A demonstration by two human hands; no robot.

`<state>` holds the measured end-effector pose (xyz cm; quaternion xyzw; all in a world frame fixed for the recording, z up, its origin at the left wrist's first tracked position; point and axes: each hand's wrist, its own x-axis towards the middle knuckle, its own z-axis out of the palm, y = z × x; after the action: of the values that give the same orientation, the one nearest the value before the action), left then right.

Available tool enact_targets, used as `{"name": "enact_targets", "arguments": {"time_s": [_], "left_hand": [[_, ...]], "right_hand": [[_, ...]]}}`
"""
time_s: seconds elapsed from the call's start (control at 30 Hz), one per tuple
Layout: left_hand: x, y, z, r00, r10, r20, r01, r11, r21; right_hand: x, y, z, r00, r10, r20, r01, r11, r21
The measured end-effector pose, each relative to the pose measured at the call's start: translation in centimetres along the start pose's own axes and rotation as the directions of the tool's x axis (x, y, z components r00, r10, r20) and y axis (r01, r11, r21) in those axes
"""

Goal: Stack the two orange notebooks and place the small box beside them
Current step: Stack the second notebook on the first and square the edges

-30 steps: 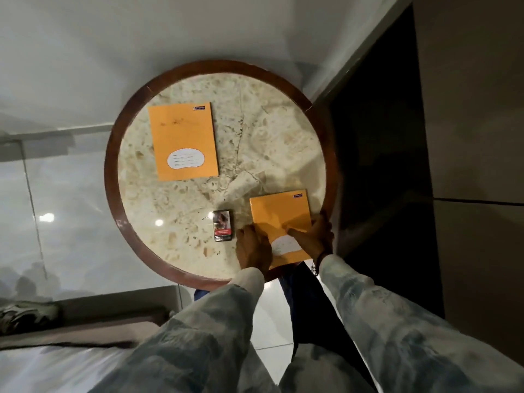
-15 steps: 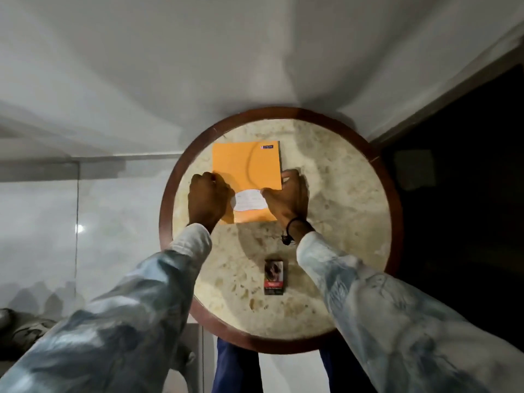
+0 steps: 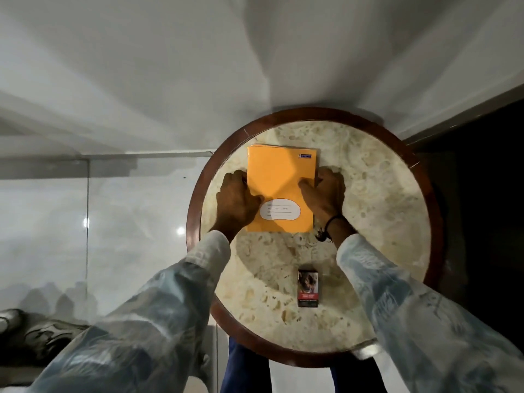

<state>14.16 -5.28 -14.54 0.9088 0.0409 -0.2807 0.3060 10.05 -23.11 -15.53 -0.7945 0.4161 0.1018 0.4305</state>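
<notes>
- The small box [image 3: 308, 288] lies flat on the table [image 3: 397, 222], nearer the person than the notebooks and well apart from them; setting it beside them is not yet done.
- The left hand [image 3: 236, 204] and right hand [image 3: 323, 195] press against the notebooks' side edges, thumbs on the cover.
- The orange notebooks [image 3: 280, 180] look stacked, a lower edge peeking out beyond the top one.

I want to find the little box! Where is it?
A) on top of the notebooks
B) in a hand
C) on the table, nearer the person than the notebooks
C: the box lies alone on the table, apart from the notebooks and both hands.
</notes>
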Motion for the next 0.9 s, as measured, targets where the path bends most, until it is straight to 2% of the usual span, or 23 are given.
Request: {"name": "enact_targets", "arguments": {"time_s": [0.1, 0.17, 0.27, 0.33, 0.37, 0.5, 0.7, 0.8, 0.9], "left_hand": [[-1.3, -0.3, 0.8, 0.987, 0.137, -0.085, -0.147, 0.981, -0.124], [-2.7, -0.2, 1.2, 0.969, 0.157, -0.19, -0.202, 0.948, -0.245], [-5.3, 0.3, 2.2, 0.895, 0.182, -0.407, -0.314, 0.906, -0.286], [-6.7, 0.3, 3.2, 0.851, 0.197, -0.488, -0.348, 0.906, -0.24], [-7.1, 0.2, 3.6, 0.851, 0.188, -0.491, -0.342, 0.907, -0.245], [-7.9, 0.2, 3.7, 0.897, 0.166, -0.41, -0.313, 0.893, -0.322], [-6.8, -0.2, 2.7, 0.899, 0.218, -0.379, -0.325, 0.913, -0.247], [-5.5, -0.5, 1.9, 0.926, 0.2, -0.321, -0.288, 0.923, -0.256], [-4.3, -0.2, 1.7, 0.95, 0.12, -0.289, -0.188, 0.957, -0.22]], "right_hand": [[-0.4, -1.1, -0.4, 1.0, -0.013, 0.015, 0.011, 0.988, 0.157], [-2.4, -1.6, -0.9, 0.979, -0.144, -0.145, 0.176, 0.955, 0.239], [-6.1, -0.9, -1.2, 0.861, -0.316, -0.399, 0.44, 0.856, 0.272], [-7.6, 0.3, -0.8, 0.811, -0.386, -0.439, 0.52, 0.82, 0.239], [-8.0, 0.8, -0.6, 0.808, -0.406, -0.427, 0.531, 0.816, 0.227], [-8.2, 2.6, -0.6, 0.807, -0.436, -0.399, 0.532, 0.829, 0.17], [-8.6, 2.2, -1.8, 0.856, -0.399, -0.33, 0.467, 0.87, 0.158], [-7.3, 0.7, -2.8, 0.9, -0.361, -0.243, 0.394, 0.913, 0.104], [-5.3, -0.2, -3.0, 0.963, -0.233, -0.136, 0.237, 0.972, 0.007]]}}
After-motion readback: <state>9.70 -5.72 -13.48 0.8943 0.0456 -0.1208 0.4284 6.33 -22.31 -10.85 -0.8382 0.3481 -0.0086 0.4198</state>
